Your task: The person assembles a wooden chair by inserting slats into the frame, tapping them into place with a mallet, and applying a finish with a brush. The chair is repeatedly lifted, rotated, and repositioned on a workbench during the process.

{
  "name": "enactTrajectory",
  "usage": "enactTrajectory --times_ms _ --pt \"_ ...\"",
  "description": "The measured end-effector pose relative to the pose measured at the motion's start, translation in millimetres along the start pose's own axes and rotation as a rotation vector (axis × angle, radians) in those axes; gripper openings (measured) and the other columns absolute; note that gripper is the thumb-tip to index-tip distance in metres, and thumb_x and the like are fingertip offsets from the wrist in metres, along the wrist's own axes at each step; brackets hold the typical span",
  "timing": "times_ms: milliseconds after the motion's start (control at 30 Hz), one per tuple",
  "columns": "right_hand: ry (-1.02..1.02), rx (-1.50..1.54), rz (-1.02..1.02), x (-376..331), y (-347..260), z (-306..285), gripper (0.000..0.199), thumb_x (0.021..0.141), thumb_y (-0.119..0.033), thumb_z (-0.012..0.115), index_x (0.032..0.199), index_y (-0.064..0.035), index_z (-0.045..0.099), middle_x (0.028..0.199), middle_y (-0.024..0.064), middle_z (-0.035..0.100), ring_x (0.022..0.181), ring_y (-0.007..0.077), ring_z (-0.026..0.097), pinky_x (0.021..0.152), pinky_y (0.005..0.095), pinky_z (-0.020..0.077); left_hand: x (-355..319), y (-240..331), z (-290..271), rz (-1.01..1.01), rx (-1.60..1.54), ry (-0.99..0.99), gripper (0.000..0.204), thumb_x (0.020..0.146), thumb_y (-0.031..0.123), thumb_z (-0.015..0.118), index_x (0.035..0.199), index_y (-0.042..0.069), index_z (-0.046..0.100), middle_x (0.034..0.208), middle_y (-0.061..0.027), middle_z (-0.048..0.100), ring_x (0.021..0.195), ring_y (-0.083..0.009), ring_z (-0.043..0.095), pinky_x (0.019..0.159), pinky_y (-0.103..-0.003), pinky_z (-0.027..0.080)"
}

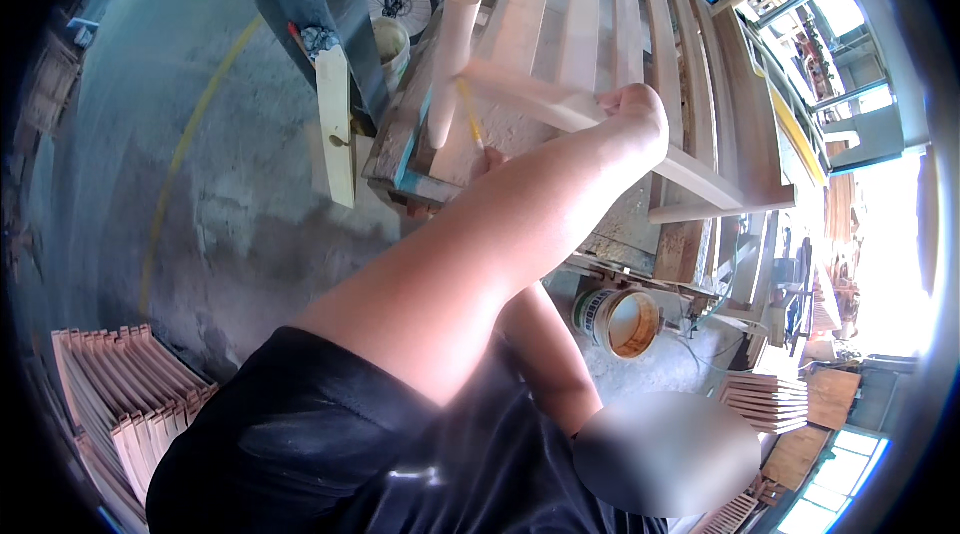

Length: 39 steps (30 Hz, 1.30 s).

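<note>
My left arm reaches across the picture over my right arm. My left hand point(637, 112) is closed around a pale wooden rail point(690, 172), its fingers partly hidden. The rail joins a rounded wooden post point(455, 59) at the left to another post point(722, 205) at the right. Below the left forearm, my right hand point(494, 160) shows only in part, shut on a thin yellow stick-like tool point(470, 112). Its far tip is close to the left post where the rail joins; whether it touches cannot be told. Pale slats point(580, 24) extend away behind the rail.
A worn wooden bench point(420, 186) lies under the frame. An open bucket point(603, 319) with brown stains stands below it. A steel column point(318, 4), a leaning board point(338, 134) and a bicycle wheel point(402, 2) are at the far left. Stacked wooden parts point(125, 384) sit lower left.
</note>
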State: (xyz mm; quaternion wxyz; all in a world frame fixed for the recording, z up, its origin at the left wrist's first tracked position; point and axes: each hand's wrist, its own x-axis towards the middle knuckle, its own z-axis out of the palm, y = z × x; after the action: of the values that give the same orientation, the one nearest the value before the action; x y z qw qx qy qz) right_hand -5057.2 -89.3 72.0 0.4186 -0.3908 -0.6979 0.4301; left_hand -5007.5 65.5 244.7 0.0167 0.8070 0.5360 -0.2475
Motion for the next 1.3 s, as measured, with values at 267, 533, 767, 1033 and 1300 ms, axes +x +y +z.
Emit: enactTrajectory --times_ms 267,533,767,1033,1300 --pt "0.006 -0.092 -0.025 -11 13 8 0.036 0.100 -0.030 0.056 0.128 -0.0087 0.059 0.103 0.0148 0.066 0.090 0.0313 0.063 0.078 0.0438 0.0510 -5 -4 6 0.053 0.051 0.003 0.048 0.079 0.022 0.079 0.126 0.016 0.071 0.121 -0.0101 0.072 0.109 -0.0309 0.069 0.083 -0.045 0.059" --pt "-0.012 -0.189 -0.024 -22 29 2 0.035 0.100 -0.031 0.055 0.127 -0.0090 0.060 0.105 0.0168 0.068 0.093 0.0341 0.065 0.079 0.0460 0.0520 9 -2 2 0.021 0.063 -0.030 0.035 0.082 0.018 0.076 0.117 0.014 0.075 0.120 -0.0099 0.072 0.109 -0.0249 0.070 0.083 -0.037 0.059" --pt "-0.148 -0.377 0.099 -68 101 -37 0.035 0.100 -0.032 0.054 0.126 -0.0093 0.061 0.106 0.0186 0.070 0.095 0.0367 0.068 0.080 0.0480 0.0528 33 -2 21 0.007 0.013 0.103 0.027 0.082 0.014 0.076 0.109 0.013 0.078 0.111 -0.0099 0.075 0.100 -0.0254 0.073 0.079 -0.036 0.060" --pt "0.276 -0.446 0.500 -164 111 -174 0.033 0.102 -0.034 0.055 0.104 -0.0024 0.064 0.086 0.0226 0.067 0.081 0.0408 0.066 0.074 0.0464 0.0518 -3 -28 39 0.013 -0.219 0.482 0.035 0.083 0.038 0.074 0.082 0.003 0.072 0.073 -0.0143 0.071 0.071 -0.0290 0.072 0.061 -0.041 0.058" --pt "0.945 -0.465 0.256 -142 135 -373 0.022 0.102 -0.023 0.057 0.105 -0.0008 0.061 0.087 0.0149 0.064 0.077 0.0286 0.061 0.073 0.0367 0.0491 4 -24 72 -0.090 -0.409 0.969 0.063 0.086 0.057 0.068 0.120 0.004 0.071 0.089 -0.0151 0.074 0.080 -0.0327 0.071 0.074 -0.042 0.057"
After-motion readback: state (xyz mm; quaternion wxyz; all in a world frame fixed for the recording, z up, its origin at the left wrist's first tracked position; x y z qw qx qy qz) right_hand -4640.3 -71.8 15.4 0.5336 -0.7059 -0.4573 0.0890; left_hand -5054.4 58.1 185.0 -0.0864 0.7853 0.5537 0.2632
